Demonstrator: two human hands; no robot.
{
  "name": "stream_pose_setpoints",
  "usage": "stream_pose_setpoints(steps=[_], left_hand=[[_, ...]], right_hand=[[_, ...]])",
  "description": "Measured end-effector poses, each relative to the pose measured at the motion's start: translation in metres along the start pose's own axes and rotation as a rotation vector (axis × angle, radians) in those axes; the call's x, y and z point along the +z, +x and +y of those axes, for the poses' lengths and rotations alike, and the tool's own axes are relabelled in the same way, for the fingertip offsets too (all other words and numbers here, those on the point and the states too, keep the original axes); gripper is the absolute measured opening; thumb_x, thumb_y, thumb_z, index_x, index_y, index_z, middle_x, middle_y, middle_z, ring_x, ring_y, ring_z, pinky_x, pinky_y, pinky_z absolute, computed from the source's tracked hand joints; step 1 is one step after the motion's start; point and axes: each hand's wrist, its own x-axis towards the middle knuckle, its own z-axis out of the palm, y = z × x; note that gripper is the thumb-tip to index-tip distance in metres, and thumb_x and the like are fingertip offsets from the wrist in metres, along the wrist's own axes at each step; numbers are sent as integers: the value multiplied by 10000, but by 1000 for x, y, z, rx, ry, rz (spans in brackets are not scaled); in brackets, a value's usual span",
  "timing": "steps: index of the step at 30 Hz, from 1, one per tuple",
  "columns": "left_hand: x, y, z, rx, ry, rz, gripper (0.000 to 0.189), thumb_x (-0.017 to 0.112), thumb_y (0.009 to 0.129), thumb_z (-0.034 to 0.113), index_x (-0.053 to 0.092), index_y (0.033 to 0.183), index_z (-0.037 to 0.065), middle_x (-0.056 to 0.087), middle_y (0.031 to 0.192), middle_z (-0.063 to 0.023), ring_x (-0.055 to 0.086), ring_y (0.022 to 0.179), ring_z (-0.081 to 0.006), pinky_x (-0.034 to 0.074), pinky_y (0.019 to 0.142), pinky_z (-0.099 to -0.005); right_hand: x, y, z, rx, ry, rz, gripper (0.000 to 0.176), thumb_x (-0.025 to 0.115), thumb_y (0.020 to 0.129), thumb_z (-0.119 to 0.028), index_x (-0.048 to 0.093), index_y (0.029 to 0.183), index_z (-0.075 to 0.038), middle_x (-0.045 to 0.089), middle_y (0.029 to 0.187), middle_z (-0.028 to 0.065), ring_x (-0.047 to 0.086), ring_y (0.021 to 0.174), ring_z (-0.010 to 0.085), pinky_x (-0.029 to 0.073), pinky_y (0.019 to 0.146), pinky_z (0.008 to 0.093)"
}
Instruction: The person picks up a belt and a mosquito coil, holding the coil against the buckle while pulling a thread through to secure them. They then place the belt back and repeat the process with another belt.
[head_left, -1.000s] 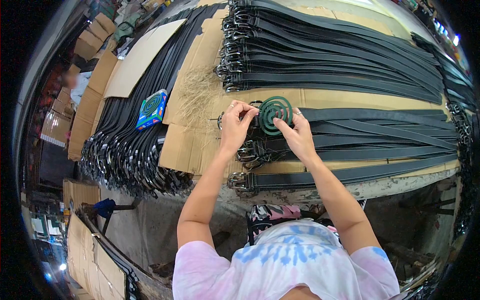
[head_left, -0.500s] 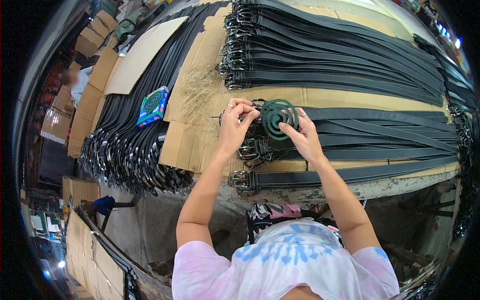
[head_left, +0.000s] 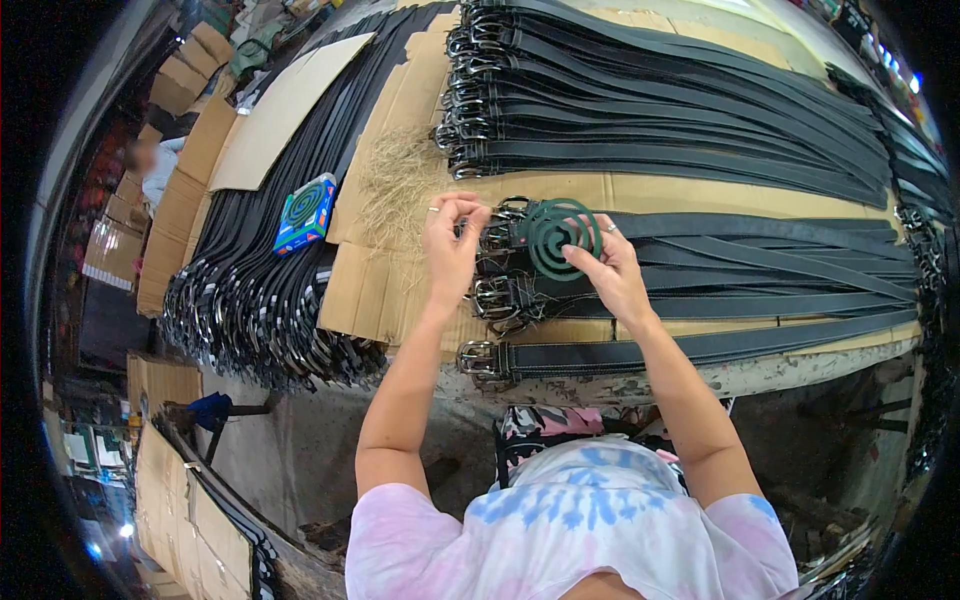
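My right hand (head_left: 612, 270) pinches a green spiral mosquito coil (head_left: 561, 236) and holds it just above a small group of black leather belts (head_left: 750, 262) laid across the cardboard. My left hand (head_left: 450, 245) has drawn away to the left of the coil, fingertips pressed together; whether something small sits between them I cannot tell. It hovers over the cardboard beside the belt buckles (head_left: 497, 297) and a tuft of dry straw-like fibres (head_left: 400, 180).
A blue mosquito coil box (head_left: 304, 214) lies on belts at the left. A large stack of black belts (head_left: 640, 100) fills the far table. More belts (head_left: 260, 300) hang over the left edge. Cardboard sheets (head_left: 270, 120) and boxes lie beyond. A person sits far left.
My left hand has let go of the coil and moved left, off the buckles. My right hand has shifted the coil slightly to the right.
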Motion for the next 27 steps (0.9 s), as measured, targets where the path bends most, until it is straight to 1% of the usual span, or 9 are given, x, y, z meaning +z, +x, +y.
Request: stream_pose_setpoints(steps=[4,7,9,14,17,18,24,26,27], left_hand=[[-8,-4,17,213,405,135,138,704,831,64,647,942,6,590,1161,-136,569,1089,-307,449,929,-389],[-6,-13,42,176,381,-35,192,709,798,35,657,983,28,594,1182,-152,549,1172,-335,438,974,-406],[0,-18,48,227,229,-347,220,705,803,39,657,1018,26,590,1177,-140,554,1159,-319,443,971,-391],[25,-20,33,331,255,-262,176,744,785,66,675,932,-3,627,992,-128,602,978,-308,475,850,-402],[28,-17,27,265,165,-226,127,738,790,60,677,874,-14,646,900,-122,625,909,-301,484,821,-402],[29,-16,30,161,95,-181,114,732,806,78,680,846,-16,677,863,-117,648,860,-284,488,809,-382],[19,-12,27,132,72,-212,117,718,835,100,687,861,-9,714,947,-116,669,897,-237,486,834,-340],[19,-13,27,136,62,-215,116,718,836,100,688,863,-8,713,946,-117,669,897,-238,488,831,-340],[19,-13,28,130,65,-212,116,717,837,101,686,863,-8,713,947,-117,669,896,-236,490,825,-337]], right_hand=[[-8,0,4,24,156,97,114,665,893,-74,663,932,33,560,1098,66,535,1001,144,432,863,276],[-17,-1,2,36,147,125,130,649,905,-63,662,980,42,570,1064,47,530,955,113,431,832,256],[-22,-3,2,106,237,132,156,641,913,-62,666,1035,32,586,1039,32,541,928,99,433,834,253],[-25,-9,6,136,354,154,173,617,936,-66,654,1088,8,599,1055,11,557,936,82,440,845,247],[-23,-9,3,133,319,118,159,628,926,-70,652,1055,19,603,1057,37,564,943,111,447,854,267],[-23,-8,8,25,191,81,170,638,916,-72,651,1055,25,604,1055,57,567,949,132,447,862,280],[-19,-9,3,-141,-78,-3,214,668,888,-75,650,1075,27,600,1046,108,570,979,213,438,890,314],[-17,-10,-5,-79,-100,7,172,692,870,-84,586,856,50,629,1107,135,556,1070,236,394,985,350],[-17,-10,-7,-78,-100,8,172,692,870,-84,586,856,50,629,1107,135,556,1070,236,394,985,350]])
